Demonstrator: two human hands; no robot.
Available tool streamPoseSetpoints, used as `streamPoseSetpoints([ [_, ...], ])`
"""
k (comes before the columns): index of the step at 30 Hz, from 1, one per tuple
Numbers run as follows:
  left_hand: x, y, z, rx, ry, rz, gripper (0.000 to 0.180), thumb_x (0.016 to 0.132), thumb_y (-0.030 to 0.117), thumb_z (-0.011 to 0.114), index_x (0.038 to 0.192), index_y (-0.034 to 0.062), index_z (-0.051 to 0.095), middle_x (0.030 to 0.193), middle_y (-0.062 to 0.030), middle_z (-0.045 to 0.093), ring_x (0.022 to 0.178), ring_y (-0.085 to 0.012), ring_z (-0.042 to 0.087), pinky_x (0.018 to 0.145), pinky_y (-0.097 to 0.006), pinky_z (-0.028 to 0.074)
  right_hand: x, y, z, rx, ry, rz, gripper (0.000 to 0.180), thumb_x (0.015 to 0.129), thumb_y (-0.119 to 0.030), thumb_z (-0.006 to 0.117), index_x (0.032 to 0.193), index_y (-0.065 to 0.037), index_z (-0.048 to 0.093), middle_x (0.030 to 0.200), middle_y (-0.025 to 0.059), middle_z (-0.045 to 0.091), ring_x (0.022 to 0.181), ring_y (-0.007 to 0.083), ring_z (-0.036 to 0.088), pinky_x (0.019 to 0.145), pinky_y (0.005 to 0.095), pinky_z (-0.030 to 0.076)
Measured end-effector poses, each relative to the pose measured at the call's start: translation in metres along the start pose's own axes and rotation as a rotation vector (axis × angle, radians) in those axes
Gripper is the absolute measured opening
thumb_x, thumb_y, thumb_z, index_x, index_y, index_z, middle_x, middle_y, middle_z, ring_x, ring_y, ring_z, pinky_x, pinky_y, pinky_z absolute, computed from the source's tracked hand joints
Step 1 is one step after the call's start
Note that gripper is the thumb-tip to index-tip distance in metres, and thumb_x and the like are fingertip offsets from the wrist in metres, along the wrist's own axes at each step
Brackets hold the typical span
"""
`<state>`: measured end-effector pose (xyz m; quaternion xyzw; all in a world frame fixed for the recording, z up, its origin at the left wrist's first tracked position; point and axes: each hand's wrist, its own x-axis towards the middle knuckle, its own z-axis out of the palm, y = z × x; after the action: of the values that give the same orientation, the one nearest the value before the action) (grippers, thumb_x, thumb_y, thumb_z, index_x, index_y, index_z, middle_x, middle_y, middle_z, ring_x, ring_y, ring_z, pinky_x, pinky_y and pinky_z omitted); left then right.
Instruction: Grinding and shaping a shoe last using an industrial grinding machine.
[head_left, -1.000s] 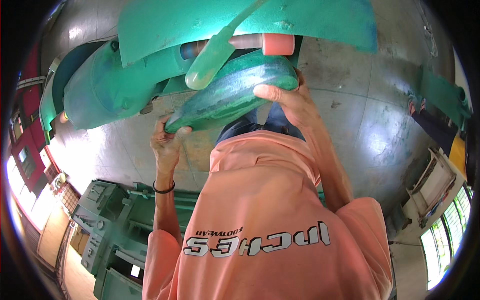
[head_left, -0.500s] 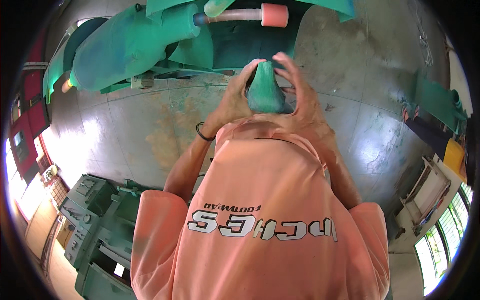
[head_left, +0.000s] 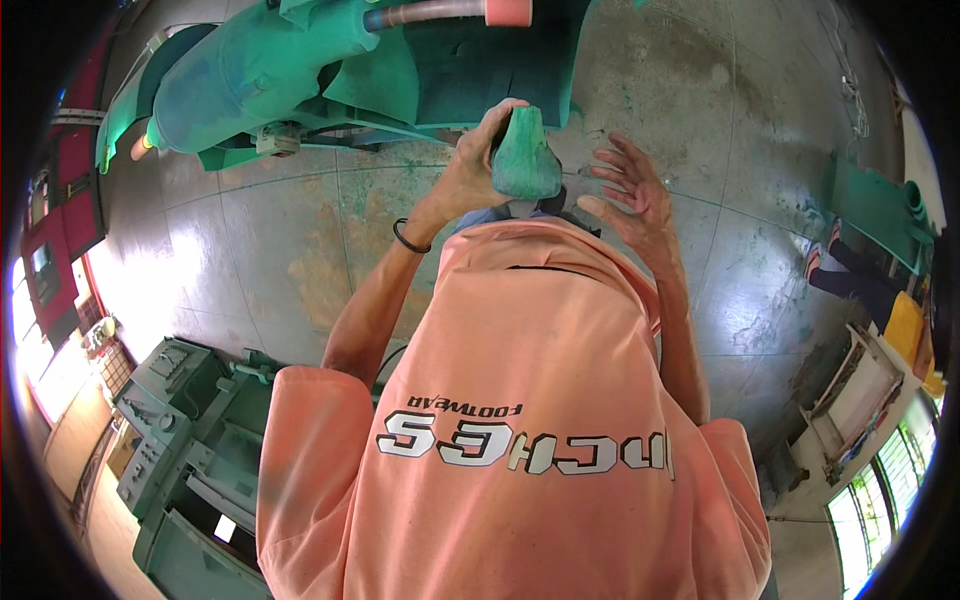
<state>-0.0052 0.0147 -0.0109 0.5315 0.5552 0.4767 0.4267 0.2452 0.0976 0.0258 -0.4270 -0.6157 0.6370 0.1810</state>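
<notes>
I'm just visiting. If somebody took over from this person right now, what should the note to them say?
Left hand: closed around the green moulded piece, held up at chest height.
Right hand: open, fingers spread, beside the piece and not touching it.
The green machine with its pink-tipped rod stands just ahead on the concrete floor.
Done: the piece is in hand, clear of the machine.
Left: the piece is not yet set down anywhere.

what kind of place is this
Likely a factory or workshop floor: large green-painted machines, a grey control console, and a stained concrete floor. The left hand holds a green moulded piece.
</notes>
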Motion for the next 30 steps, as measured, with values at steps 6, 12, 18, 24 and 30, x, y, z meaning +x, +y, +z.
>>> streamPoseSetpoints([
  [6, -0.002, -0.003, -0.002, 0.023, 0.015, -0.01, 0.094, 0.065, 0.012, 0.093, 0.145, 0.0057, 0.043, 0.131, -0.0084, 0.058, 0.118, -0.0184, 0.058, 0.103, -0.032, 0.046, 0.007, 0.0, 0.003, -0.067, -0.103, 0.069, 0.093, 0.074, -0.019, 0.09, 0.152, -0.011, 0.039, 0.139, 0.0144, 0.058, 0.124, 0.0257, 0.06, 0.104, 0.0404, 0.048],
  [12, -0.004, 0.003, 0.008, -0.052, 0.079, 0.01, 0.091, 0.066, 0.017, 0.095, 0.141, 0.0056, 0.046, 0.131, -0.0062, 0.058, 0.116, -0.0149, 0.057, 0.101, -0.032, 0.048, 0.037, 0.004, 0.034, -0.257, -0.149, -0.233, 0.105, 0.064, -0.025, 0.094, 0.152, -0.011, 0.039, 0.137, 0.0192, 0.061, 0.126, 0.0335, 0.06, 0.105, 0.0419, 0.049],
  [18, 0.009, 0.009, 0.008, -0.33, 0.064, -0.392, 0.084, 0.067, 0.02, 0.096, 0.135, 0.0038, 0.049, 0.121, -0.0079, 0.063, 0.111, -0.0168, 0.062, 0.097, -0.033, 0.052, 0.057, 0.008, 0.037, -0.168, -0.193, -0.208, 0.098, 0.064, -0.028, 0.094, 0.149, -0.012, 0.047, 0.136, 0.021, 0.062, 0.12, 0.0322, 0.065, 0.1, 0.0406, 0.053],
  [24, 0.043, 0.026, -0.014, -0.341, 0.097, -0.352, 0.083, 0.071, 0.018, 0.093, 0.138, 0.0038, 0.048, 0.124, -0.0076, 0.065, 0.114, -0.0155, 0.062, 0.097, -0.034, 0.052, 0.049, -0.033, 0.027, -0.351, -0.106, -0.05, 0.091, 0.062, -0.032, 0.095, 0.142, -0.01, 0.056, 0.124, 0.0188, 0.069, 0.11, 0.0307, 0.07, 0.093, 0.0391, 0.056],
  [30, 0.081, 0.022, -0.019, -0.34, 0.065, -0.481, 0.087, 0.065, 0.035, 0.095, 0.132, 0.0009, 0.052, 0.12, -0.0099, 0.065, 0.106, -0.0169, 0.064, 0.095, -0.034, 0.054, 0.078, -0.027, 0.004, -0.466, -0.072, -0.118, 0.089, 0.062, -0.046, 0.091, 0.136, -0.008, 0.061, 0.111, 0.0165, 0.074, 0.102, 0.0326, 0.073, 0.087, 0.0406, 0.058],
])
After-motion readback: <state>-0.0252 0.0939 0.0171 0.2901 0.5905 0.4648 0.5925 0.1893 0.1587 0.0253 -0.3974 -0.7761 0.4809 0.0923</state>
